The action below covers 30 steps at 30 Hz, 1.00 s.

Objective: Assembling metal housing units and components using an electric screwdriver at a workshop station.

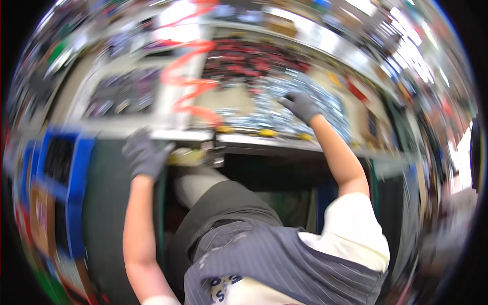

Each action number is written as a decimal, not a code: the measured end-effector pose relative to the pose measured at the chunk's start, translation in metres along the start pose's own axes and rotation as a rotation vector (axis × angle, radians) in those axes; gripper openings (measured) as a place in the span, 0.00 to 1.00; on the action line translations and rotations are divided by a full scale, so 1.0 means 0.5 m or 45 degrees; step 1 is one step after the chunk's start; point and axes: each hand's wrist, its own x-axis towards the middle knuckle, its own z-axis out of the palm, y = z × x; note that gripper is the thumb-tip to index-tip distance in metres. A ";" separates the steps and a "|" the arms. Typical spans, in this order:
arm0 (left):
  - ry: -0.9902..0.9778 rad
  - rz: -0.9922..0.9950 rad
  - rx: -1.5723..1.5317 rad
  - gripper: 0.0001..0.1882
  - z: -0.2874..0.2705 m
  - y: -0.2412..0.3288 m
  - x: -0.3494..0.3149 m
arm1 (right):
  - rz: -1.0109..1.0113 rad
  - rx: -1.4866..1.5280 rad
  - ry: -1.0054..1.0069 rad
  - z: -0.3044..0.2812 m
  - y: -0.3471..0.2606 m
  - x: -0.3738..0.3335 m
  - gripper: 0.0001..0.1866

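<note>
My left hand (145,155), in a grey glove, is at the bench's front edge, its thumb held apart from the fingers and nothing seen in it. My right hand (304,107), gloved in grey too, reaches over a heap of shiny silvery metal parts (274,109) on the bench. Its fingers are smeared by motion, so whether they hold a part cannot be made out. Behind that heap lies a pile of red and black pieces (244,58).
An orange coiled hose (195,86) hangs down to the bench's front edge. Dark and purplish parts (124,91) lie on the bench to its left. Blue bins (79,193) stand at my left. A red piece (358,90) lies at the right. Much is blurred.
</note>
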 end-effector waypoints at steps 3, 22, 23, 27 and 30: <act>-0.348 0.003 0.250 0.53 0.000 0.067 0.034 | 0.306 -0.206 0.215 -0.119 0.274 -0.188 0.20; -0.437 -0.147 0.352 0.48 0.015 0.106 0.031 | 1.249 -0.582 0.324 -0.349 0.657 -0.610 0.16; -0.382 -0.159 0.376 0.48 0.016 0.107 0.032 | 1.109 -0.422 0.377 -0.349 0.667 -0.618 0.16; -0.365 -0.130 0.350 0.48 0.022 0.103 0.032 | 1.493 -0.537 0.929 -0.374 0.741 -0.691 0.21; -0.434 -0.120 0.367 0.48 0.031 0.100 0.036 | 2.030 -0.535 0.542 -0.392 0.816 -0.782 0.25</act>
